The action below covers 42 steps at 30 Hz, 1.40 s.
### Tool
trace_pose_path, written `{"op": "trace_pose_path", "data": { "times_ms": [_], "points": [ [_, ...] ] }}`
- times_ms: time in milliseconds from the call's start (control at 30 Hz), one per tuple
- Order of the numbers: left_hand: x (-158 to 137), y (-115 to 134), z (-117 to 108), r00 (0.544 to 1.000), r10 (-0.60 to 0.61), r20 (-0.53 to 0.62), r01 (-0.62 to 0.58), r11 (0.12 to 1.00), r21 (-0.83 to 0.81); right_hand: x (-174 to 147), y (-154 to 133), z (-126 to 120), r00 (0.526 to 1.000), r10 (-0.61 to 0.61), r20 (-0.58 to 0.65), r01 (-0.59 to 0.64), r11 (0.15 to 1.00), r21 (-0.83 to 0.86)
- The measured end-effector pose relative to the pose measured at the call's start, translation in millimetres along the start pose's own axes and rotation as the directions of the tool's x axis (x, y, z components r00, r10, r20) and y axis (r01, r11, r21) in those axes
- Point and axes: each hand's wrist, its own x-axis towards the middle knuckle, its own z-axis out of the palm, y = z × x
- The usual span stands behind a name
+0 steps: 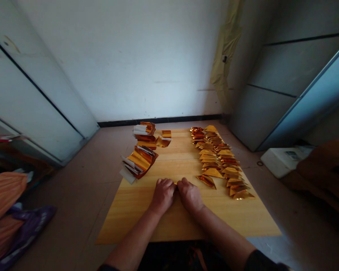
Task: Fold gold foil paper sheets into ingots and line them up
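My left hand (pixel 164 194) and my right hand (pixel 190 194) meet near the front middle of the wooden board, fingers closed. Between their fingertips a small bit of gold foil paper (pixel 175 183) shows; the hands hide most of it. To the left lie curled stacks of gold foil paper sheets (pixel 142 159) with pale backs, and a few loose sheets (pixel 164 141) beside the farther stack. On the right, folded gold foil pieces (pixel 209 155) stand in overlapping rows. One folded piece (pixel 207 181) lies apart, just right of my right hand.
The wooden board (pixel 147 226) sits low above a tiled floor. Behind it is a white wall (pixel 158 67) with a dark skirting. A white box (pixel 281 162) stands to the right, by a grey cabinet (pixel 260 94). Orange and purple bags (pixel 22 229) lie at the left.
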Motion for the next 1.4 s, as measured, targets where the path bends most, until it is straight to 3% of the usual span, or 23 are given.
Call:
{"op": "trace_pose_path", "data": {
  "times_ms": [100, 200, 333, 533, 900, 1000, 1200, 1400],
  "points": [
    [2, -4, -2, 0.995, -0.062, 0.073, 0.07, 0.992, -0.107, 8, 2, 0, 0.994, 0.097, 0.052, -0.1, 0.993, 0.057],
    [2, -6, -6, 0.983, -0.137, 0.119, 0.158, 0.968, -0.197, 14, 10, -3, 0.988, 0.117, 0.097, -0.129, 0.984, 0.126],
    [-2, -8, -10, 0.98, -0.177, 0.096, 0.191, 0.966, -0.172, 14, 13, -10, 0.989, 0.096, 0.112, -0.119, 0.968, 0.221],
    [-5, -14, -9, 0.977, -0.204, 0.057, 0.211, 0.967, -0.141, 10, 4, -10, 0.978, 0.18, 0.101, -0.196, 0.966, 0.17],
    [-7, -24, -11, 0.977, -0.157, 0.143, 0.18, 0.97, -0.165, 17, 23, -8, 0.982, 0.124, 0.139, -0.167, 0.915, 0.367],
    [-8, -25, -12, 0.977, -0.138, 0.163, 0.164, 0.974, -0.158, 15, 23, -9, 0.984, 0.117, 0.132, -0.155, 0.929, 0.337],
    [-14, -24, -12, 0.992, -0.075, 0.104, 0.089, 0.987, -0.137, 5, 26, -1, 0.999, -0.003, 0.052, -0.009, 0.971, 0.238],
    [-12, -18, -9, 0.997, -0.06, 0.045, 0.066, 0.99, -0.126, 3, 25, 3, 0.998, -0.019, 0.061, 0.007, 0.982, 0.188]
  ]
}}
